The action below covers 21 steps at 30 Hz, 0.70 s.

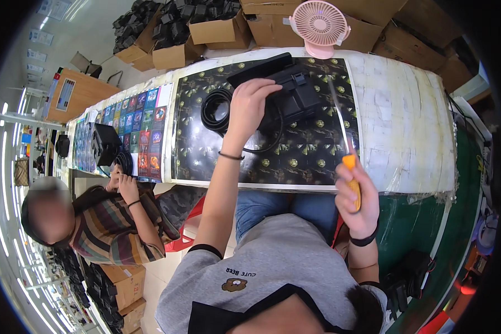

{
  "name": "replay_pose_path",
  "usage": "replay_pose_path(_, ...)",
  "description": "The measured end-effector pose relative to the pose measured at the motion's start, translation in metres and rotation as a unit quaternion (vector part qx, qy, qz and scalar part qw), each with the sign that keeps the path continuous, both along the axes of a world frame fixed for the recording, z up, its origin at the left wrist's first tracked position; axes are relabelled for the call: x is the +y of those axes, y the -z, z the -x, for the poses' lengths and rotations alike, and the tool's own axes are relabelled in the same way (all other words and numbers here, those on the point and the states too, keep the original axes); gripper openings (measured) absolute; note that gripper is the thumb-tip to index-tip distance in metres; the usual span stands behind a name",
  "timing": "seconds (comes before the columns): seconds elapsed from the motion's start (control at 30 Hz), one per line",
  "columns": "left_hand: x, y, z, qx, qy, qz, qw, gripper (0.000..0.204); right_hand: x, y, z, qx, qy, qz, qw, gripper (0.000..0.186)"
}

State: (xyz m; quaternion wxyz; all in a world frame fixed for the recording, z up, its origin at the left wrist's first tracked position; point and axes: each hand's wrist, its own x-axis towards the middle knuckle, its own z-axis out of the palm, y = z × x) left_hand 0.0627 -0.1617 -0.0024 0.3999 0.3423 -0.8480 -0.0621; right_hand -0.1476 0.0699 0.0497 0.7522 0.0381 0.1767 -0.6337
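My left hand (249, 108) reaches over a black plastic device (301, 92), its fingers stretched out to the right across the device's near left part. Whether the fingertips press on it I cannot tell. Behind the hand, a flat black panel (259, 70) lies along the device's far side. A coil of black cable (207, 111) sits just left of my wrist, and a loop of it runs under my hand. Off to the right, my right hand (364, 203) is closed around the yellow handle of a screwdriver (352, 189). Its long metal shaft points away, apart from the device.
A dark patterned sheet (295, 161) covers the white table (401, 122) under the device. At the far edge stands a pink fan (320, 28). To the left, a co-worker (117, 222) handles cable beside another black device (106, 145). Cardboard boxes (220, 33) line the back.
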Motion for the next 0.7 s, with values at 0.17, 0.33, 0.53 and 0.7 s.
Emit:
replay_pose_path(0.17,0.027,-0.005,0.014,-0.107,-0.028,0.007,0.994,0.022,-0.04,0.061,0.023,0.185,0.121,0.018,0.975,0.053)
replay_pose_path(0.33,0.022,0.002,0.016,-0.07,-0.022,-0.007,0.997,0.014,-0.06,0.113,0.035,0.545,0.207,-0.011,0.813,0.053)
replay_pose_path(0.53,0.014,0.001,0.016,-0.065,-0.015,-0.023,0.998,0.012,-0.062,0.123,0.031,0.578,0.222,0.0,0.785,0.051)
replay_pose_path(0.7,0.01,-0.009,0.025,-0.053,-0.026,-0.091,0.994,0.017,-0.061,0.122,0.031,0.582,0.217,0.001,0.783,0.051)
